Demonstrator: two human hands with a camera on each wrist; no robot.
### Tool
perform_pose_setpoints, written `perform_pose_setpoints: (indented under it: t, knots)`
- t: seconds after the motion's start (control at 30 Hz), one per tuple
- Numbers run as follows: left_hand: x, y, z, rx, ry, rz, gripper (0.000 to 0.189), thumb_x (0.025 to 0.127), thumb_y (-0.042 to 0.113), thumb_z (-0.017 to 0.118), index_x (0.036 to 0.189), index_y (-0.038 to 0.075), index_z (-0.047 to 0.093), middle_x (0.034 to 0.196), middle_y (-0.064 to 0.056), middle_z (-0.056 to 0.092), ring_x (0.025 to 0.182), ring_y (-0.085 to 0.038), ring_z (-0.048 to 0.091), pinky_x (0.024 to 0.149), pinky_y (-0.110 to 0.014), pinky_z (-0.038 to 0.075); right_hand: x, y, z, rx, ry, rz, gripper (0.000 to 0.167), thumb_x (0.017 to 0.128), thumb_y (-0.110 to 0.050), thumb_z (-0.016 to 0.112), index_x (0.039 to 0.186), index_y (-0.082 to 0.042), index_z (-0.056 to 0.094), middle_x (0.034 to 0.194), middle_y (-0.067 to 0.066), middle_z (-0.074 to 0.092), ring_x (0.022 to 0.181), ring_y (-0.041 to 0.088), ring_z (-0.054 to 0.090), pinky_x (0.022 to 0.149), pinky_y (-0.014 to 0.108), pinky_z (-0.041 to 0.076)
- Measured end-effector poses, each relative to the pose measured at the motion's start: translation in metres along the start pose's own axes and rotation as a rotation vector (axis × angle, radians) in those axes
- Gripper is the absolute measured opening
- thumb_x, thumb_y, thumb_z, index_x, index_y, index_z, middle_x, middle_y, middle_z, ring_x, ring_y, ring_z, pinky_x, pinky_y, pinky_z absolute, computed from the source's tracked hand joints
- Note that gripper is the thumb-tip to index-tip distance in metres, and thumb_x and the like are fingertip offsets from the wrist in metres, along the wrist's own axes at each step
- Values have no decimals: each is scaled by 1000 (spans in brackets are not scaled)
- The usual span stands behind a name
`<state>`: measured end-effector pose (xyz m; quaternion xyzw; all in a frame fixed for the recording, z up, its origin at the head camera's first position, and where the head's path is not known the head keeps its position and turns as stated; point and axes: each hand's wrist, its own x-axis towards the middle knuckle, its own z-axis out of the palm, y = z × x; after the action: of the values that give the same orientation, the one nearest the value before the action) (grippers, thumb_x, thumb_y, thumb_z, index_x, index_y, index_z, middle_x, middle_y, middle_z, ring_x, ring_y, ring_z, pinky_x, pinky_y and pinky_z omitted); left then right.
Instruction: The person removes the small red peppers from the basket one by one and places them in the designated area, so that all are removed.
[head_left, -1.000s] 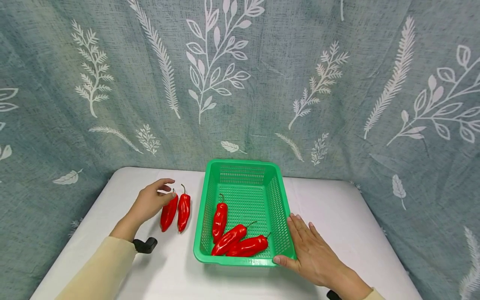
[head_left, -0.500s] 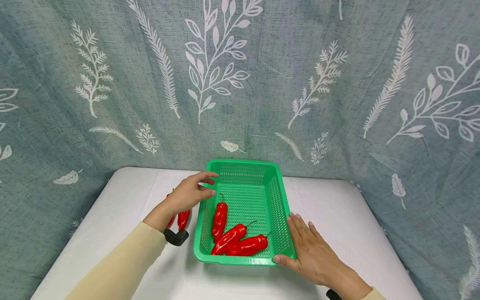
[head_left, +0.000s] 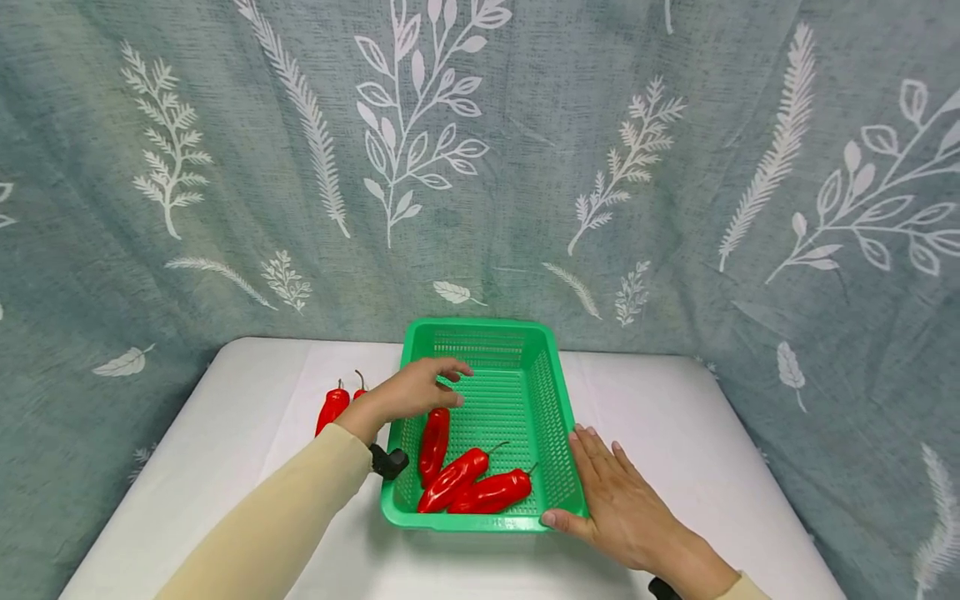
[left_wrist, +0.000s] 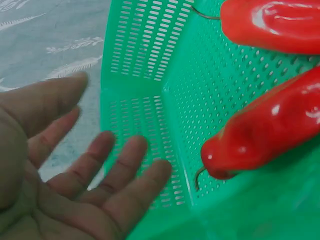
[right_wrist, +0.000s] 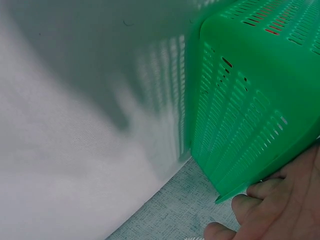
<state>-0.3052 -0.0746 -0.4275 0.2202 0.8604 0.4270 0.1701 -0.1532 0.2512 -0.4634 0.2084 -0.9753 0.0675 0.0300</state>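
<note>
Left hand hovers over the left side of the green basket, its fingers relaxed, slightly bent and parted from the thumb, clasping nothing. It lies above the far end of the left pepper, whose stem it hides in the head view. The right hand rests at the basket's near right corner, fingers straight along the right side and thumb on the near rim.

3 red peppers lie inside the basket. The left pepper runs roughly near to far beside the left wall. The middle pepper slants, its stem toward the far right, and the right pepper lies just beside it near the near wall, stem also to the right.

2 more red peppers are on the white table, left of the basket: the outer pepper and, just right of it, the inner pepper, both partly hidden by the left arm. Each wears its stem toward the far side. A gray-green curtain with white leaf patterns hangs beyond the table.
</note>
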Motion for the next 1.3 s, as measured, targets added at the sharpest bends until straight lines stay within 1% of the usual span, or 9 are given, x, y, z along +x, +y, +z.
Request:
perform_pose_setpoints:
  t: [0.1,0.33,0.43,0.6,0.77,0.87,1.03,1.17,1.3]
  knots:
    - [5,-2,4,57,-30,-21,45,98,17,74,141,20,65,142,-12,64,120,-26,66,92,-39,59,1,0,0,-3,0,-1,108,96,-77,53,162,6,31,171,20,30,159,39,28,125,62,29]
    - [16,-6,13,118,-61,-23,46,97,17,75,142,16,65,143,-15,63,135,-38,58,103,-47,55,0,1,1,-1,-13,5,108,96,-77,52,163,5,30,171,20,30,160,39,26,125,62,29]
    - [20,-7,18,163,-68,-17,46,96,17,76,141,15,65,143,-17,63,136,-38,57,107,-48,53,0,1,1,1,-21,8,109,96,-78,51,163,5,29,172,19,29,160,39,26,126,61,28]
    - [25,-10,28,192,-82,-24,45,95,13,78,138,12,67,145,-21,61,138,-40,55,110,-52,50,0,0,1,-14,-20,-2,109,96,-78,50,163,5,28,172,20,28,160,39,26,126,61,29]
    - [26,-13,37,203,-99,-26,46,92,9,80,136,10,68,146,-19,61,140,-38,54,112,-52,50,0,0,0,-31,-15,-10,109,96,-79,50,163,5,29,172,20,29,160,39,27,125,61,30]
    - [26,-14,42,201,-105,-12,46,90,8,80,134,8,69,143,-19,63,136,-37,55,107,-49,54,0,0,0,-32,-15,-11,109,96,-79,50,163,5,29,172,19,29,160,39,26,125,61,30]
    - [24,-12,49,159,-116,-8,51,86,6,82,134,7,66,138,-22,60,123,-36,57,85,-41,60,0,1,-1,-33,-11,-5,110,96,-79,50,163,5,30,171,19,30,159,40,28,125,62,30]
    - [18,-9,53,168,-142,-52,59,84,7,85,138,9,60,131,-19,62,115,-31,58,82,-40,59,0,1,-1,-32,-14,-3,110,95,-80,50,163,5,29,171,19,30,160,39,27,125,62,30]
    - [11,-6,57,180,-185,-150,66,83,4,85,141,10,55,113,-12,65,101,-26,62,81,-41,61,0,1,-1,-26,-16,0,110,95,-80,50,163,5,29,171,19,30,160,39,26,125,62,29]
